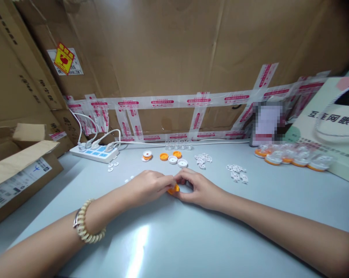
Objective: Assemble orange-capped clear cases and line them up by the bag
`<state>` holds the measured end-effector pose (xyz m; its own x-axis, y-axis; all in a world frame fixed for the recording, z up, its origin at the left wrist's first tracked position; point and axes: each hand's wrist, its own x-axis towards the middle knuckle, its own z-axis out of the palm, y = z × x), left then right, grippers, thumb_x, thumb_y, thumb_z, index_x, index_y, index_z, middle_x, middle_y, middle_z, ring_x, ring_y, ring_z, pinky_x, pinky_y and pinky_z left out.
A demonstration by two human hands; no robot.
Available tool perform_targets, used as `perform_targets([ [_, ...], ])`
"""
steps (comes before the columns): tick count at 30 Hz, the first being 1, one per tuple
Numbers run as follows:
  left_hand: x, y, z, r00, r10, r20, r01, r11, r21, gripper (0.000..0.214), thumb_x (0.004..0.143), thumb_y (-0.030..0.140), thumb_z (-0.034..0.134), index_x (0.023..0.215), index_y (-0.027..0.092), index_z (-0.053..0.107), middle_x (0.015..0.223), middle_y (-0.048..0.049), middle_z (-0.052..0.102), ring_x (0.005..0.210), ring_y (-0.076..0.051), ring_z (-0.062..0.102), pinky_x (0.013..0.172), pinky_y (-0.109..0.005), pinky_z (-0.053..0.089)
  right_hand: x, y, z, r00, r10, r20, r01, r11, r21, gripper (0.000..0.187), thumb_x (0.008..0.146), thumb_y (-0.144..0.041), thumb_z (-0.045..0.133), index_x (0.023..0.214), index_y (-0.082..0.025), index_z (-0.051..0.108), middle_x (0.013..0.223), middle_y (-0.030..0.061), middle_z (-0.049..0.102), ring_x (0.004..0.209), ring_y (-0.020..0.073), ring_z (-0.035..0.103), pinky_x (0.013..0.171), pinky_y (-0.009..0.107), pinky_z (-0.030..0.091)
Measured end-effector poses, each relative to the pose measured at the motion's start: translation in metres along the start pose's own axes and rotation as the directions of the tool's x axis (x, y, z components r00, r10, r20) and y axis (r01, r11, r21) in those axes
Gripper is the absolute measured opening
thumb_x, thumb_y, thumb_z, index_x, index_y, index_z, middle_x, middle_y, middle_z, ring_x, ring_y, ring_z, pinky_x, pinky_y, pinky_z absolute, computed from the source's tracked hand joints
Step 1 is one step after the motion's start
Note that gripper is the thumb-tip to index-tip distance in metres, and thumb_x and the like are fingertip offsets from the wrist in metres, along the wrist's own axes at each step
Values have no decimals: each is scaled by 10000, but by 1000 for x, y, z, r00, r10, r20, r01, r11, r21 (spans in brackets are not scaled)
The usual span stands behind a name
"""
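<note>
Piece: small round orange plastic cap (173,189), pinched low over the pale grey tabletop (168,239), between both hands.
Left hand (147,186): fingers curled together, tips clamped on the cap's left edge.
Right hand (198,188): fingers closed on its right edge.
Handling: probably light, stiff and smooth; best gripped at the rim.
Nearby: loose orange and white round caps (173,157), small white flat discs (236,172), white power strip (94,153) behind.
Hidden: most of the cap is covered by fingertips; whether anything sits inside it cannot be told.
</note>
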<state>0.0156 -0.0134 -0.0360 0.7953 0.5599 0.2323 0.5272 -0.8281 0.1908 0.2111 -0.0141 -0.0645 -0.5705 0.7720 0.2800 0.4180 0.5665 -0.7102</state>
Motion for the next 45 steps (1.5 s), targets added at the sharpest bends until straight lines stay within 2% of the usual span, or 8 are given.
perform_targets([
  [5,3,-6,-12,991,-126,-49,123,990,-70,142,815,136,504,889,171,620,825,-32,703,705,-131,639,650,-217,456,-1,1,0,1000,21,-13,-21,1000,8,174,725,-264,615,886,-198,597,847,25,544,784,141,528,741,290,446],
  [8,6,-11,-16,985,-170,-6,169,978,-120,103,805,152,532,846,163,626,836,-34,692,754,-142,626,700,-238,456,-1,2,-2,999,54,2,-54,998,11,196,712,-258,628,896,-201,597,865,29,557,803,148,542,749,299,455],
  [12,6,-14,-12,989,-137,47,144,967,-212,94,807,187,554,847,154,632,821,-38,672,740,-136,603,689,-240,456,0,7,-4,998,41,-42,-39,998,43,519,642,-308,704,1108,-216,496,1008,59,563,868,171,557,776,337,472],
  [14,6,-13,-9,992,-122,41,129,960,-250,95,801,193,568,860,151,631,834,-42,668,750,-135,599,698,-245,458,0,9,-5,998,23,-57,-18,997,77,591,622,-317,723,1141,-220,458,1075,73,558,899,177,562,797,352,476],
  [19,5,-10,-7,992,-118,44,126,950,-286,109,795,200,585,869,145,643,834,-51,673,758,-138,607,707,-248,465,0,8,-5,1000,-31,0,31,988,154,256,721,-244,639,958,-189,557,947,44,636,878,153,601,831,326,481],
  [22,5,-10,-5,993,-111,40,118,951,-287,133,799,236,590,875,155,663,833,-50,685,748,-137,622,704,-240,469,0,7,-3,999,-32,4,31,989,147,162,744,-213,608,902,-179,604,888,34,665,825,144,622,789,301,496],
  [30,1,-22,9,996,-32,-86,2,943,-332,165,807,236,587,937,165,661,899,-62,708,793,-137,654,752,-240,502,1,10,-2,998,5,-65,4,991,137,134,730,-240,630,850,-181,641,859,40,684,795,154,636,760,306,510],
  [45,0,-25,12,986,104,-127,-133,961,-244,191,838,191,545,968,132,671,950,-102,703,862,-154,659,792,-265,534,-1,12,-2,995,-33,-91,39,997,61,128,735,-234,639,847,-178,666,846,46,677,790,152,632,748,291,502],
])
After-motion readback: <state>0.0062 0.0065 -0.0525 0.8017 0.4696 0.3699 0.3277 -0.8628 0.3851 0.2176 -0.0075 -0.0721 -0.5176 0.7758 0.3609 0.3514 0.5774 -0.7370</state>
